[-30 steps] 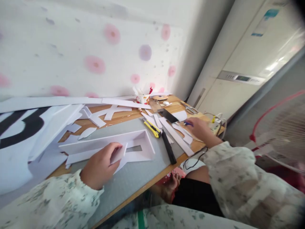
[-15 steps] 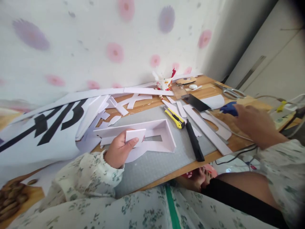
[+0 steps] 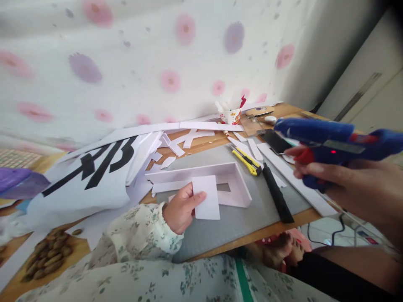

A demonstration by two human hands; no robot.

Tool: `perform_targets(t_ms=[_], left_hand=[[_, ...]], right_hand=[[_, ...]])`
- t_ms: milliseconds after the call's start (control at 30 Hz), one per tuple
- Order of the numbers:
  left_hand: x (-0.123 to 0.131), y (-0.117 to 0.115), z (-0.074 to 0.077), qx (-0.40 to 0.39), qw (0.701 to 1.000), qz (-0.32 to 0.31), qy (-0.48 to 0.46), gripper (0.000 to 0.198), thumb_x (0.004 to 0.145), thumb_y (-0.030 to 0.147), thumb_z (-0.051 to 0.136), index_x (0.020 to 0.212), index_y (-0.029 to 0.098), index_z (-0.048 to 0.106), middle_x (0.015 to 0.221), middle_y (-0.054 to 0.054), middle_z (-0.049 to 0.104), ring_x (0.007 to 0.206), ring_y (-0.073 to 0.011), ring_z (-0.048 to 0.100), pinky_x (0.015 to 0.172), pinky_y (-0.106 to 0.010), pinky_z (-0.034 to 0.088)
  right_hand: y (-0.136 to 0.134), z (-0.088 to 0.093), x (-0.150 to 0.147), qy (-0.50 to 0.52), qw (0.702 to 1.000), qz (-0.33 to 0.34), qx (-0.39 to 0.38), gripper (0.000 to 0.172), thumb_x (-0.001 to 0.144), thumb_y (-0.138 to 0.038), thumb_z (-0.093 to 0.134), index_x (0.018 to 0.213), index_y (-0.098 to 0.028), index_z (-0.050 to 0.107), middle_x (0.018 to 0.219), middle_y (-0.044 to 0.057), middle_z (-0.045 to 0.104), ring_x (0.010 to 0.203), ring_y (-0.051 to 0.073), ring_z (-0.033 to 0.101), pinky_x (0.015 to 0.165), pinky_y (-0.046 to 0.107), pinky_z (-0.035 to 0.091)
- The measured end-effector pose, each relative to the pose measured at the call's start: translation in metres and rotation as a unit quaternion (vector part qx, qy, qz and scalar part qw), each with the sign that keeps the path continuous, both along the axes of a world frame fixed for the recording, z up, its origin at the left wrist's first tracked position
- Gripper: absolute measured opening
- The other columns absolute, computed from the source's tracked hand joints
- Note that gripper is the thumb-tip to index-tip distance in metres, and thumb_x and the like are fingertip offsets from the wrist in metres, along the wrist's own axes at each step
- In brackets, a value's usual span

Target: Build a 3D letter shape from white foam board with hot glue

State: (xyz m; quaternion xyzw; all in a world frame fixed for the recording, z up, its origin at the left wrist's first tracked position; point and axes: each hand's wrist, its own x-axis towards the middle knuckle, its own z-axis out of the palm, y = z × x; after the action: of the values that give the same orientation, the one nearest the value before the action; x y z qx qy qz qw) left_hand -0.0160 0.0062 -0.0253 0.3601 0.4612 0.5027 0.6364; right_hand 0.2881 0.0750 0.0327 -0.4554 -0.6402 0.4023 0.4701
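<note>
My left hand (image 3: 180,208) pinches a small white foam-board rectangle (image 3: 207,198), held upright over the grey cutting mat (image 3: 239,218). Just behind it lies a white foam-board frame with raised walls (image 3: 217,181). My right hand (image 3: 349,188) is raised at the right, close to the camera, and grips a blue glue gun (image 3: 327,140) with a red trigger; its nozzle points left.
A yellow utility knife (image 3: 247,162) and a black-handled tool (image 3: 277,193) lie on the mat's right side. White strips and offcuts litter the wooden table (image 3: 289,220). A paper cup (image 3: 232,116) stands by the wall. A large sheet with black letters (image 3: 94,167) covers the left.
My right hand picked the blue glue gun off the table and lifted it toward the camera. My left hand raised the white piece off the frame. The view swung left.
</note>
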Motion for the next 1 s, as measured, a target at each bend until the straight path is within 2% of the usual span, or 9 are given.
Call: perform_targets(t_ms=[100,200,300,400,567,700,767,867,1000], left_hand=[[-0.005,-0.004,0.002,0.017,0.994,-0.067,0.089,0.042,0.077,0.048,0.069,0.102,0.017,0.056,0.070,-0.001,0.063,0.055,-0.0142,0.061,0.047,-0.023,0.050],[-0.009,-0.006,0.007,0.032,0.977,-0.108,0.182,0.043,0.082,0.050,0.062,0.110,0.020,0.051,0.066,0.002,0.058,0.049,-0.0128,0.056,0.038,-0.020,0.046],[-0.012,-0.004,0.010,0.042,0.962,-0.124,0.239,0.041,0.083,0.048,0.060,0.110,0.020,0.050,0.068,0.002,0.055,0.048,-0.0117,0.053,0.037,-0.020,0.043],[-0.015,-0.001,0.012,0.102,0.933,-0.113,0.325,0.032,0.080,0.038,0.063,0.104,0.018,0.055,0.076,0.001,0.057,0.060,-0.0129,0.054,0.050,-0.022,0.046],[-0.016,0.009,0.028,0.209,0.812,-0.069,0.541,0.013,0.083,0.028,0.056,0.088,0.016,0.061,0.081,-0.002,0.062,0.076,-0.0176,0.057,0.069,-0.028,0.046],[-0.006,0.023,0.041,0.315,0.686,-0.190,0.628,0.019,0.091,0.023,0.046,0.098,0.017,0.063,0.094,-0.007,0.065,0.089,-0.0212,0.058,0.079,-0.033,0.046],[0.001,0.031,0.040,0.329,0.640,-0.238,0.652,0.019,0.091,0.020,0.045,0.098,0.016,0.062,0.093,-0.008,0.064,0.089,-0.0222,0.057,0.079,-0.035,0.046],[0.008,0.040,0.033,0.328,0.608,-0.275,0.668,0.018,0.090,0.018,0.047,0.097,0.015,0.063,0.092,-0.008,0.064,0.087,-0.0229,0.058,0.078,-0.037,0.047],[0.009,0.046,0.025,0.340,0.611,-0.302,0.648,0.019,0.090,0.019,0.048,0.100,0.016,0.064,0.094,-0.008,0.065,0.088,-0.0224,0.059,0.079,-0.036,0.048]], right_hand=[[-0.006,-0.008,-0.012,0.013,0.994,0.089,-0.069,0.032,0.066,-0.038,0.079,0.096,-0.033,0.070,0.095,0.001,0.072,0.087,0.024,0.066,0.072,0.033,0.056],[-0.006,-0.021,-0.010,0.016,0.979,0.146,-0.144,0.025,0.069,-0.035,0.078,0.092,-0.030,0.071,0.093,0.001,0.071,0.085,0.022,0.065,0.072,0.031,0.055],[-0.004,-0.026,-0.008,0.017,0.976,0.149,-0.156,0.024,0.072,-0.037,0.076,0.094,-0.027,0.071,0.095,0.003,0.070,0.082,0.021,0.064,0.070,0.031,0.055],[-0.004,-0.023,-0.008,0.004,0.979,0.133,-0.157,0.025,0.072,-0.038,0.076,0.094,-0.025,0.072,0.092,0.004,0.070,0.076,0.018,0.064,0.067,0.028,0.054],[-0.005,-0.014,-0.006,0.044,0.983,0.117,-0.133,0.021,0.069,-0.036,0.079,0.086,-0.025,0.073,0.080,0.001,0.069,0.068,0.015,0.062,0.061,0.025,0.053],[-0.006,-0.011,-0.002,0.081,0.985,0.096,-0.118,0.021,0.066,-0.034,0.080,0.083,-0.025,0.073,0.083,0.001,0.069,0.067,0.013,0.061,0.060,0.023,0.052],[-0.007,-0.009,-0.001,0.080,0.988,0.075,-0.113,0.021,0.066,-0.033,0.080,0.083,-0.024,0.073,0.083,0.001,0.069,0.067,0.013,0.061,0.059,0.024,0.052],[-0.009,-0.008,0.002,0.077,0.990,0.062,-0.100,0.020,0.065,-0.031,0.080,0.082,-0.024,0.072,0.081,0.001,0.068,0.065,0.013,0.060,0.057,0.025,0.051],[-0.011,-0.007,0.004,0.079,0.992,0.053,-0.088,0.018,0.064,-0.028,0.079,0.079,-0.022,0.071,0.078,0.001,0.068,0.063,0.013,0.059,0.055,0.025,0.049]])
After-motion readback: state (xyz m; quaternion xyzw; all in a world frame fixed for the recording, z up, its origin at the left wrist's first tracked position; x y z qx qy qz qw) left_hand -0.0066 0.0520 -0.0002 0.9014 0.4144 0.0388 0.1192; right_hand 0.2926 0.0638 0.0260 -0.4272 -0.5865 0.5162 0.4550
